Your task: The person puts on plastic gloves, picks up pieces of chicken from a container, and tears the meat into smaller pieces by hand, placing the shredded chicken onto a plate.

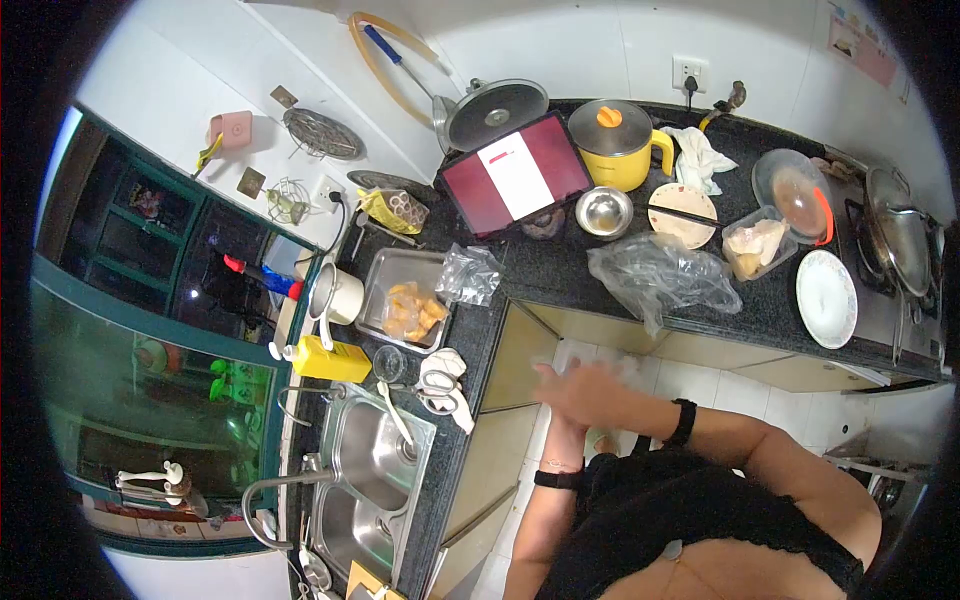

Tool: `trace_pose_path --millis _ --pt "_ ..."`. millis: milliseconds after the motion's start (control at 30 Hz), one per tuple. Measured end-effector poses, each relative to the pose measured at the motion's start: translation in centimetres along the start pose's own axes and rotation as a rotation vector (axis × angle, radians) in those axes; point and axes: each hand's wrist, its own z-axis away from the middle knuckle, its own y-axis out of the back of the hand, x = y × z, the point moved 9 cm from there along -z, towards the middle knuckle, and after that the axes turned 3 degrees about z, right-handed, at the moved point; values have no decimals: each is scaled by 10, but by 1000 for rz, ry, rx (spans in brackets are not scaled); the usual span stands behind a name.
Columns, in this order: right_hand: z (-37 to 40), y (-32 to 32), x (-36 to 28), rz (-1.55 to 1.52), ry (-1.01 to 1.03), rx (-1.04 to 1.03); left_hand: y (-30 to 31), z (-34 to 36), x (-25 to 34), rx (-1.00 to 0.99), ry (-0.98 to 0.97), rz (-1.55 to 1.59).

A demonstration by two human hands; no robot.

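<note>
The person's left hand (562, 402) and right hand (603, 390) are brought together over the floor, just in front of the black speckled stone tabletop (540, 275) and nearer to the wearer than the large crumpled clear plastic bag (665, 275), which lies on the tabletop's front edge and partly overhangs it. The right hand overlaps the left and is blurred. I cannot tell how wide the grip of either hand is, or whether anything is held between them. A black band circles each wrist.

The large bag is the thing nearest to the hands, apart from both. Just behind it sit a small round steel bowl (604, 212) and a cream round plate (683, 236) with dark chopsticks (692, 217) lying across it. Farther behind the bag stands a yellow pot (618, 170) with a glass lid and an orange knob. To the bag's right are a clear plastic tub (757, 247) of pale food and, beyond that, a white plate (827, 300) with a patterned rim. To the bag's left lie a smaller clear plastic bag (470, 275) and, farther left, a rectangular steel tray (400, 268) holding orange-yellow pieces (412, 314).
</note>
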Motion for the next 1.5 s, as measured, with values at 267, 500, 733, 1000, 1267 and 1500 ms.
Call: trace_pose_path --millis 267,500,733,1000,1267,1500 --pt "34 46 -19 -450 262 551 27 -12 30 -112 29 47" --pt "30 -16 -11 -520 201 -96 50 -31 48 -60 -270 141" --pt "16 -152 -1 -776 -406 -178 37 -16 -6 -83 84 -35" --pt "27 -26 -31 -248 265 81 49 -15 -2 16 16 -452" --pt "-31 -21 2 -1122 94 -454 130 -28 69 134 -94 126" --pt "-162 -107 135 -962 -517 331 59 29 133 -256 -317 157"
